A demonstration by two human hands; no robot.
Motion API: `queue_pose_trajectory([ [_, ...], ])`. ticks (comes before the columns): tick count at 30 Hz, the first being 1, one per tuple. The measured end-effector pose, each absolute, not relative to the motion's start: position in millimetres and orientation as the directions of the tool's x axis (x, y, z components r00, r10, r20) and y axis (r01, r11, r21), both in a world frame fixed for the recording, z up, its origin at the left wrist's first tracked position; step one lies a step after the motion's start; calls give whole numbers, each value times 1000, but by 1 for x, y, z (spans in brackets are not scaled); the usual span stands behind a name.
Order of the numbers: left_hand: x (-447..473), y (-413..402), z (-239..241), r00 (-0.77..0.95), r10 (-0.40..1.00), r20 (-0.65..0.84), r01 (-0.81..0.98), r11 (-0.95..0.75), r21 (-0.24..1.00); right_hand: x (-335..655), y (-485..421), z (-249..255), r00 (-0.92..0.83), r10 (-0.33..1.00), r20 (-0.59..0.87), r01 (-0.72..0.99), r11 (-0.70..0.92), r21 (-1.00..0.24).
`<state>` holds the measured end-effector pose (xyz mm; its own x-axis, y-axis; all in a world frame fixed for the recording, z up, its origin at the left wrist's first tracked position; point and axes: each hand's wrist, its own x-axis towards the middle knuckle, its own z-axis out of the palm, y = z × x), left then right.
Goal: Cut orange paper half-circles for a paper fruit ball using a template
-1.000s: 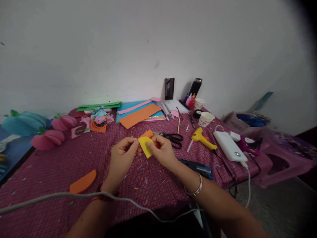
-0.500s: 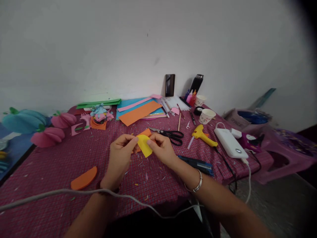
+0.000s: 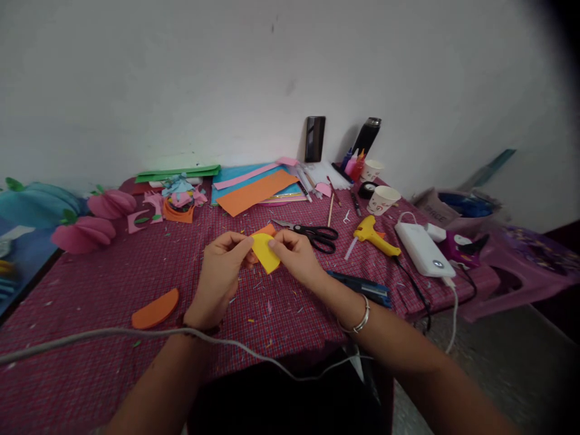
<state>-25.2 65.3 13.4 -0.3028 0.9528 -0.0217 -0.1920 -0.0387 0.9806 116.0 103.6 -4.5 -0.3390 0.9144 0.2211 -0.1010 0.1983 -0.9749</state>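
Observation:
Both my hands pinch a small yellow foam piece (image 3: 266, 253) above the middle of the table. My left hand (image 3: 220, 275) grips its left edge between thumb and fingers. My right hand (image 3: 296, 258), with a silver bangle on the wrist, holds the right edge. An orange foam piece (image 3: 267, 230) shows just behind the yellow one. A folded orange half-round piece (image 3: 155, 309) lies on the cloth to the left of my left arm.
A maroon checked cloth (image 3: 113, 284) covers the table, littered with scraps. Black scissors (image 3: 316, 234), a yellow glue gun (image 3: 375, 235), a white power bank (image 3: 423, 249), paper cups (image 3: 383, 200), coloured sheets (image 3: 256, 191) and pink paper fruits (image 3: 84, 234) lie around. A grey cable (image 3: 136, 335) crosses my forearms.
My hands stay on the yellow piece and have turned it slightly. The view has tilted up a little, so everything sits higher on the table.

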Motion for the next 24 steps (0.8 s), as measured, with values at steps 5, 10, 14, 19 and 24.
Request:
queue_pose_trajectory([
  [5,-27,65,12,-262,965,6,-130,-42,991,115,103,-5,-349,913,212,-102,188,-977],
  [10,-21,63,8,-248,960,130,22,-129,991,114,103,-7,-356,916,185,-158,136,-978],
  [14,-16,63,6,-336,894,297,221,-232,947,111,103,-12,-387,915,116,-273,6,-962],
  [19,-14,65,5,-365,879,307,195,-251,948,107,106,-17,-363,931,34,-447,-142,-883],
  [24,-13,63,5,-326,880,344,192,-295,936,110,108,-15,-539,839,-79,-431,-355,-829],
])
